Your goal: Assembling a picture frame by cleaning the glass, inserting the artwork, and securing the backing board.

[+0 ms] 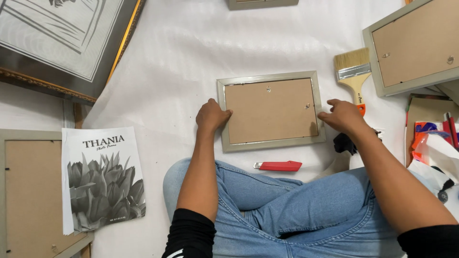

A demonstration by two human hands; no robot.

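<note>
A small grey picture frame (270, 110) lies face down on the white sheet, its brown backing board up. My left hand (211, 116) rests on the frame's left edge, fingers curled against it. My right hand (343, 116) touches the frame's right edge with its fingertips. Neither hand lifts the frame. A red utility knife (278, 166) lies just below the frame, by my crossed legs in blue jeans.
A wooden paintbrush (354, 74) lies to the frame's right. Another face-down frame (415, 45) is at the top right, one more (24, 191) at the lower left under a printed flower sheet (102, 177). A large gold-edged frame (62, 43) is top left. Packaging (432, 143) clutters the right.
</note>
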